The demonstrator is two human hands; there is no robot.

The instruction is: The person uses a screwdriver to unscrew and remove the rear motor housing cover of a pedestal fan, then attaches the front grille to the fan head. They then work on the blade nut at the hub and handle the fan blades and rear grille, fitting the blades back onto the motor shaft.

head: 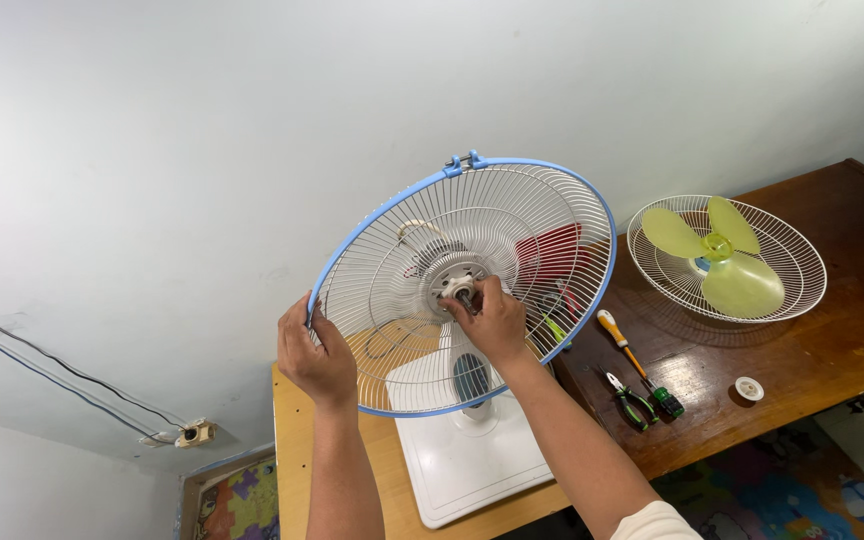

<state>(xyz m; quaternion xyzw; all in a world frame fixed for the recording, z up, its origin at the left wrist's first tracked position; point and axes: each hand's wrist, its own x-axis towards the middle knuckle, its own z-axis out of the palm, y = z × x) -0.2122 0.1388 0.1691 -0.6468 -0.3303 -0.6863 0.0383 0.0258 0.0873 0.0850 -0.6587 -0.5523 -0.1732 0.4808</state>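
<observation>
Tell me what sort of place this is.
Likely a room in a home, used for a repair: a dark wooden table against a plain white wall, a colourful puzzle-pattern play mat on the floor, and a wall socket with loose cables.

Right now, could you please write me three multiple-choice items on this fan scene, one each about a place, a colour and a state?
1. Where does the green fan blade lie?
A. in the loose white grille on the dark table
B. on the floor
C. on the fan's white base

2. What colour is the rim of the rear guard?
A. red
B. blue
C. black

3. What is the left hand doing?
A. hanging free
B. holding pliers
C. gripping the guard's rim

Answers: 1 A, the blade rests inside the grille on the table. 2 B, a blue ring edges the guard. 3 C, its fingers wrap the rim while the right hand works at the hub.
</observation>
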